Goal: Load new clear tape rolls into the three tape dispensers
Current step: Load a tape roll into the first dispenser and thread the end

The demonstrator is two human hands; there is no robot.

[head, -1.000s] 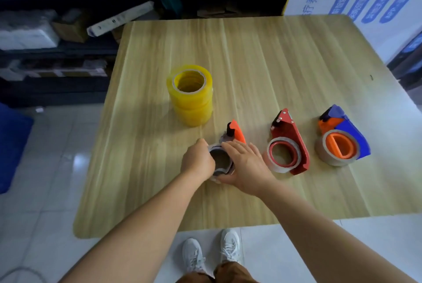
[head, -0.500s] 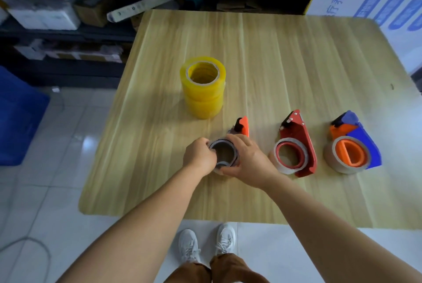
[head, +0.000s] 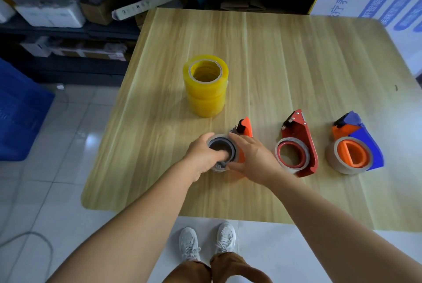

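Both hands are on the orange dispenser [head: 245, 128] at about six o'clock on the tabletop [head: 285, 54]: the left hand [head: 202, 156] curls round the spent core [head: 221, 151] on its hub, fingers hooked inside, while the right hand [head: 253, 157] holds the body down with fairly flat fingers. Judged step — pulling the old core off; next it must lift clear. The red dispenser [head: 299, 143] and blue dispenser [head: 358, 145], toward three o'clock, each hold a nearly bare core. The yellowish new rolls [head: 205, 86] stand stacked at twelve o'clock, untouched.
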